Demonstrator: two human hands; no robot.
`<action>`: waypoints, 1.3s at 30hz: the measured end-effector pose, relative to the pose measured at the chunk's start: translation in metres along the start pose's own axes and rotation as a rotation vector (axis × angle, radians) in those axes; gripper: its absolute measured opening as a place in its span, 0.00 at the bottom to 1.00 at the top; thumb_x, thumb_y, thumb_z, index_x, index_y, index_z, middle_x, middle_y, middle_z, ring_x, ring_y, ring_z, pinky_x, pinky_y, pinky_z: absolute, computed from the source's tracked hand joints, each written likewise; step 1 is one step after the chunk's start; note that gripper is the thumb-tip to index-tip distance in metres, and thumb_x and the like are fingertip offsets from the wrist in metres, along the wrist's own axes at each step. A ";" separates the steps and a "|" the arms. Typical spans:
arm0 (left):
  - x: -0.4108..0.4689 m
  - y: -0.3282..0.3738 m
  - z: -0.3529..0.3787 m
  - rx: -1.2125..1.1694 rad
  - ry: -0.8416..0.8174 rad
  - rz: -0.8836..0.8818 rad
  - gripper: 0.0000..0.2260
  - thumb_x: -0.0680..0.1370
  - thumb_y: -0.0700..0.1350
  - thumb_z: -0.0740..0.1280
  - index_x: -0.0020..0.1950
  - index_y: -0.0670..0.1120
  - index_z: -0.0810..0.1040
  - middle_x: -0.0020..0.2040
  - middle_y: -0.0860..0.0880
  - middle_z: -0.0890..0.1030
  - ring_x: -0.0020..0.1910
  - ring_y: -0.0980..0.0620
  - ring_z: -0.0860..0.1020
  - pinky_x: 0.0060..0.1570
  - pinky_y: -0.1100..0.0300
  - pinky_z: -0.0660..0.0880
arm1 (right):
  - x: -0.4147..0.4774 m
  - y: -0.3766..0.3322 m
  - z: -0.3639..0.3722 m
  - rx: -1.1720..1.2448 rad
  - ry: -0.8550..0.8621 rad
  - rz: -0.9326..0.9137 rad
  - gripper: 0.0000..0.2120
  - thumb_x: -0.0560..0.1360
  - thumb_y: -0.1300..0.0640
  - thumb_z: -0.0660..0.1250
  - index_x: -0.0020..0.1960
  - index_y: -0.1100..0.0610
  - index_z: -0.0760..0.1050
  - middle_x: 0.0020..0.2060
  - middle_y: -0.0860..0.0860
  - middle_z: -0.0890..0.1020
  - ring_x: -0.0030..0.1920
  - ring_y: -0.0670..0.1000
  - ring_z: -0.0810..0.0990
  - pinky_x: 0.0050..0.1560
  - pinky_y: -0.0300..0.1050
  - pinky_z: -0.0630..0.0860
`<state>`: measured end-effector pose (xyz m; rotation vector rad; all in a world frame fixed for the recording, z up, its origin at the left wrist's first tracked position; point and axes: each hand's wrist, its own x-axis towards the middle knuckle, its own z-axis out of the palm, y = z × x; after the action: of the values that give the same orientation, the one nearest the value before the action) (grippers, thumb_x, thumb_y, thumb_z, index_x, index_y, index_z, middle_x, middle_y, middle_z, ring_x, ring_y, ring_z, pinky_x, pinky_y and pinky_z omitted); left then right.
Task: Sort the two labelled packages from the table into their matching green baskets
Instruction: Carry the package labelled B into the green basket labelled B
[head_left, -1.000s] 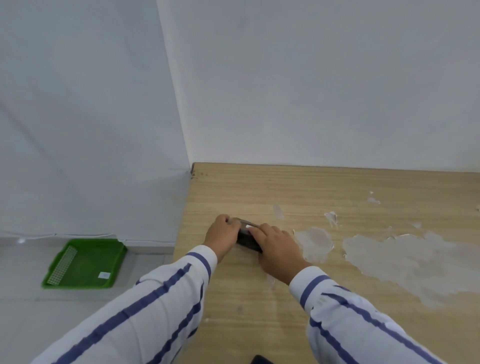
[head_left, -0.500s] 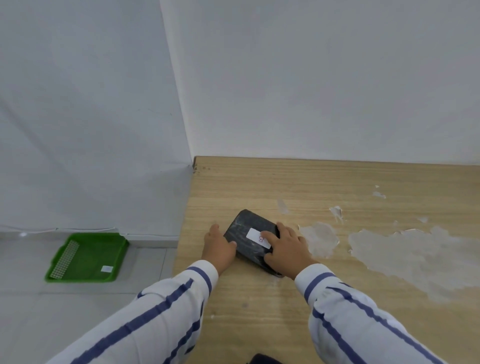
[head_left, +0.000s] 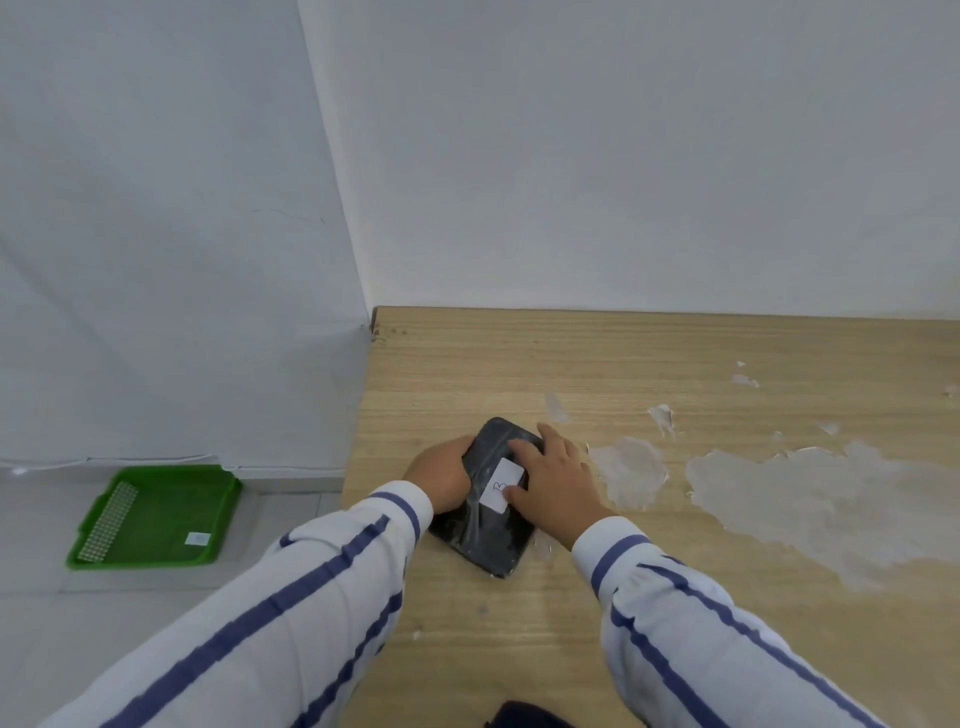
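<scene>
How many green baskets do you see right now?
1. A green basket sits on the floor to the left of the table, a small white label inside it. The task speaks of baskets, so another may lie outside the view.

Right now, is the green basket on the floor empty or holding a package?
Empty of packages: the basket shows only a small white label inside; the black package lies on the table.

Bright even indoor light, soft faint shadows, wide-angle bending at edges, slightly soft focus
</scene>
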<state>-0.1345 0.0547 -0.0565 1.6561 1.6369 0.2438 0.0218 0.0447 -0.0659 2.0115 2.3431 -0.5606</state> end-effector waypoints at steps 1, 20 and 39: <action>0.002 0.002 0.000 0.032 -0.017 0.021 0.17 0.77 0.44 0.58 0.65 0.49 0.73 0.59 0.45 0.80 0.55 0.43 0.78 0.55 0.53 0.73 | 0.002 0.002 0.000 -0.002 -0.046 -0.013 0.30 0.73 0.44 0.64 0.72 0.45 0.59 0.76 0.55 0.53 0.73 0.59 0.54 0.69 0.59 0.60; -0.014 -0.015 0.028 -0.331 0.316 -0.214 0.12 0.77 0.39 0.60 0.61 0.45 0.73 0.56 0.44 0.78 0.52 0.45 0.77 0.50 0.56 0.72 | -0.022 0.012 0.018 0.159 0.071 0.317 0.37 0.75 0.38 0.57 0.76 0.56 0.49 0.65 0.61 0.67 0.62 0.62 0.70 0.59 0.54 0.71; -0.022 -0.022 0.018 -0.331 0.295 -0.216 0.11 0.77 0.39 0.57 0.56 0.45 0.74 0.52 0.45 0.79 0.48 0.46 0.76 0.47 0.55 0.72 | -0.020 0.012 0.009 0.789 0.254 0.412 0.13 0.78 0.47 0.57 0.53 0.57 0.64 0.39 0.53 0.78 0.37 0.52 0.76 0.36 0.47 0.69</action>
<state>-0.1430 0.0248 -0.0743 1.2273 1.8592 0.6373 0.0349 0.0246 -0.0724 2.9234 1.8565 -1.4335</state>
